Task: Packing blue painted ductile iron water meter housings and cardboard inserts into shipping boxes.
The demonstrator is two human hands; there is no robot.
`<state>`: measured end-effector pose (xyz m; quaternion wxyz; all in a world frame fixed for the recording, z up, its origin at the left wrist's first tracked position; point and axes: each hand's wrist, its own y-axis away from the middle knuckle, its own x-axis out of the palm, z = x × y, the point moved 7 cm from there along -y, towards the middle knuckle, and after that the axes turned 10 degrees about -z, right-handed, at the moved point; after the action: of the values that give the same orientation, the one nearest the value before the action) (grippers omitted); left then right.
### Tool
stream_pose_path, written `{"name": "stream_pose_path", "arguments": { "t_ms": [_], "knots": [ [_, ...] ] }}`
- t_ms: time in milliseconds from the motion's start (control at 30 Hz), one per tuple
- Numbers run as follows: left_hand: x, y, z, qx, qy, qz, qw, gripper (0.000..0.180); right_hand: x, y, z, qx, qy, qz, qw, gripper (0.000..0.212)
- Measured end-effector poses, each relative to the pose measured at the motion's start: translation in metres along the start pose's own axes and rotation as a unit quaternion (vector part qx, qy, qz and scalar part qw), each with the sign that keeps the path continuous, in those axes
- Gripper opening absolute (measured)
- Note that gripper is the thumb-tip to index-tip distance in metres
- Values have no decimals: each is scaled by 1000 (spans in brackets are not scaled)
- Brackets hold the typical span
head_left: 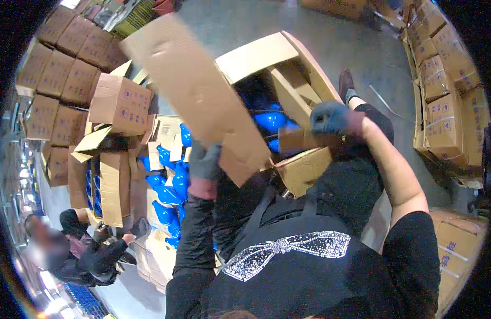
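Along the left edge of the frame, stacked boxes (56, 74) stand face to face in rows, likely to save floor space. At lower left a co-worker (99, 260) bends over a tall box (115, 189) with blue pieces inside, its flaps spread, probably so that its inside can be reached. Above it sits another box (120, 103), flaps out.

Left of centre, glossy blue pieces (168, 194) lie close together on cardboard, perhaps as a cushion against scuffs.

The gloved left hand (205, 162) holds a long cardboard sheet (197, 98) near its lower end; the sheet slants from upper left to the middle of the frame. Gripped at one edge, it seems light enough for one hand.

Right of the sheet, at upper centre, is an open box (258, 58), its upper flap folded outward and more blue pieces (271, 122) down in it, partly hidden by the sheet.

The gloved right hand (329, 118) is curled narrow over the box's right side, blurred; whether it grips a brown piece (296, 139) beside it I cannot tell.

At far right, strapped boxes (442, 117) stand stacked, the straps presumably keeping them shut.
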<state>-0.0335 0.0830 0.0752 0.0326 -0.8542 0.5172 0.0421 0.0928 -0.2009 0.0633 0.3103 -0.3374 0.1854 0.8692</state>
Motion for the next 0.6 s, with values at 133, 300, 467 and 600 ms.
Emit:
{"name": "stream_pose_path", "arguments": {
  "t_ms": [133,300,467,600],
  "knots": [
    [-4,9,8,-39,137,-43,989,31,-47,-1,31,82,-256,-292,918,18],
    [47,44,19,-161,242,-28,957,37,30,-28,95,0,-257,-322,911,19],
    [4,33,35,-145,86,-64,984,45,47,-39,99,-38,-206,-196,958,19],
    [-46,18,15,-149,329,-112,926,54,-12,-57,-16,67,-76,-308,946,40]
  ]
}}
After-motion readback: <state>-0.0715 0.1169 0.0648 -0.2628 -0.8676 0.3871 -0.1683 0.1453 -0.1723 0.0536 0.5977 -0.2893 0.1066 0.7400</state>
